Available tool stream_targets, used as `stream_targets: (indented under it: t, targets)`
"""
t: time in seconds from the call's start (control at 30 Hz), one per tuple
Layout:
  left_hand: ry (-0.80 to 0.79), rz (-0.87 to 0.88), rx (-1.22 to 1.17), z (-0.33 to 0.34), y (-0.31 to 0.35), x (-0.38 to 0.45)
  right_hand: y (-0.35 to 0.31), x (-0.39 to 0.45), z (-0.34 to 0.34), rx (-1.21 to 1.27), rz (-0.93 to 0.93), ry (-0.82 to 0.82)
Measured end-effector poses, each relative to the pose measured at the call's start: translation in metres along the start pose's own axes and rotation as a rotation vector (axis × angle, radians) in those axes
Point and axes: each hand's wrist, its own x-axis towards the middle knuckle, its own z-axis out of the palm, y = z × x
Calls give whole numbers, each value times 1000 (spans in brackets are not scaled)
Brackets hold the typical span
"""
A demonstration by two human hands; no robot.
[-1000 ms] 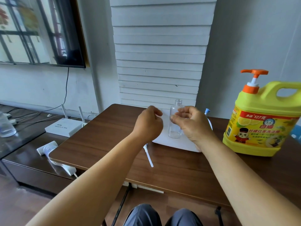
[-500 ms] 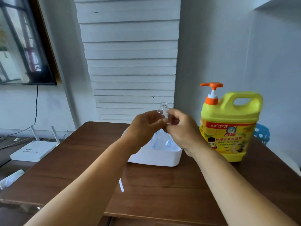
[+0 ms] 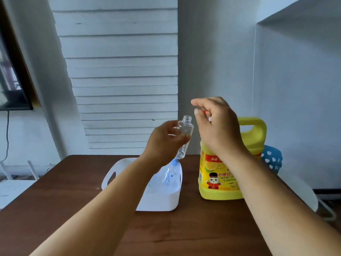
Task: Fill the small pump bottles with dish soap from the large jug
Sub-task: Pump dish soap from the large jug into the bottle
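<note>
My left hand (image 3: 164, 143) grips a small clear bottle (image 3: 184, 133) by its body. The bottle has no cap, leans slightly, and hangs in the air above the white basket (image 3: 162, 204). Just to its right stands the large yellow dish soap jug (image 3: 217, 182) on the brown table (image 3: 166, 233). My right hand (image 3: 215, 124) sits on top of the jug, fingers curled over the orange pump head (image 3: 206, 112), of which only slivers show. The bottle's open neck is close beside that hand.
Inside the white basket lie more small bottles with blue caps (image 3: 173, 163). A blue perforated stool (image 3: 272, 157) stands behind the jug, a white curved object (image 3: 300, 193) lies at the table's right edge, and a white router (image 3: 11, 187) sits low on the left.
My left hand has raised the clear bottle toward the jug. My right hand has left the bottle and moved up onto the jug's pump. The view has swung to the right.
</note>
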Motion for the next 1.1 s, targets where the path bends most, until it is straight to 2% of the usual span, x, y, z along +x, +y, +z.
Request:
stream_targets:
  t: [0.2, 0.47, 0.7, 1.1]
  targets:
    - [-10, 59, 133, 3, 5, 8, 15, 27, -11, -182, 57, -97]
    - [-14, 145, 224, 1, 14, 17, 19, 41, -27, -50, 195, -290]
    - [15, 218, 339, -1, 12, 22, 19, 52, -44, -79, 206, -543]
    - [-26, 237, 493, -5, 12, 21, 23, 49, -43, -75, 230, -613]
